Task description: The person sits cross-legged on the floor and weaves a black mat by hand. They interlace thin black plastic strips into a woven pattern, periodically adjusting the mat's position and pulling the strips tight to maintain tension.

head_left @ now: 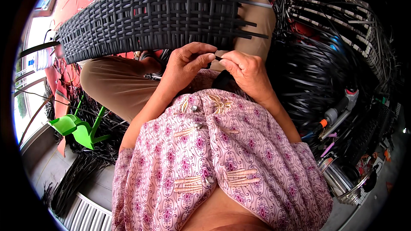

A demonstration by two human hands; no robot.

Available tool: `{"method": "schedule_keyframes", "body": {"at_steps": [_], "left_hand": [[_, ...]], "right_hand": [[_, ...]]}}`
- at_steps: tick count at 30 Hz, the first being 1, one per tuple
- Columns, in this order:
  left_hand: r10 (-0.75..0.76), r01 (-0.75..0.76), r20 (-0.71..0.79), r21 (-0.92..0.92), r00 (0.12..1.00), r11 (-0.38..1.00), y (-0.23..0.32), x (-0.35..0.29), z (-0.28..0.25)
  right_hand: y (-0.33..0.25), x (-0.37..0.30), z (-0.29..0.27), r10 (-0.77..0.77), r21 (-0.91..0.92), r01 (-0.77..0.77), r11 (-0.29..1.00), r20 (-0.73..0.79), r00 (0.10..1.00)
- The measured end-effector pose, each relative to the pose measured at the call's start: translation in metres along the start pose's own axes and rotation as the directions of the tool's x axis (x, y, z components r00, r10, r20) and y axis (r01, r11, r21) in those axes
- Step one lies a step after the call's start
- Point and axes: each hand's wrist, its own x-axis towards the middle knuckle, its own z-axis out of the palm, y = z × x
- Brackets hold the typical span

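Pink shirt (214,158), left hand (187,63), right hand (247,69), both pinching dark strip (218,58)

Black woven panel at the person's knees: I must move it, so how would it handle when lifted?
The woven panel is probably fairly stiff, as it spans the knees with no obvious sag. Gaps in its weave suggest it may be light for its size. The loose strip ends on its right could snag.

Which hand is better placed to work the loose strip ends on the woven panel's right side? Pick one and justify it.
Probably the right hand: it sits nearer the strip ends jutting from the woven panel; the left hand lies farther left.
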Motion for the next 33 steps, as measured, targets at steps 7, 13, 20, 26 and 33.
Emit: {"method": "schedule_keyframes", "body": {"at_steps": [7,13,20,26,33], "left_hand": [[0.073,-0.088,0.059,0.327,0.996,0.941,0.004,0.000,-0.003],[0.049,-0.051,0.014,0.233,0.999,0.971,-0.001,-0.002,-0.005],[0.045,-0.047,0.014,0.159,0.999,0.986,0.001,-0.002,-0.004],[0.052,-0.058,0.045,0.166,0.998,0.984,0.006,-0.002,0.001],[0.049,-0.058,0.056,0.180,0.997,0.982,0.010,0.002,0.004]], "right_hand": [[-0.001,0.000,-0.001,-0.010,-0.068,0.011,0.998,0.007,1.000],[0.001,0.001,0.005,-0.016,-0.048,0.017,0.999,0.003,1.000],[0.002,-0.001,0.006,0.013,0.029,-0.011,1.000,-0.043,0.999],[0.003,-0.002,0.001,0.015,0.045,-0.013,0.999,-0.038,0.999],[0.003,0.000,-0.003,0.039,0.059,-0.037,0.998,-0.032,0.999]]}}
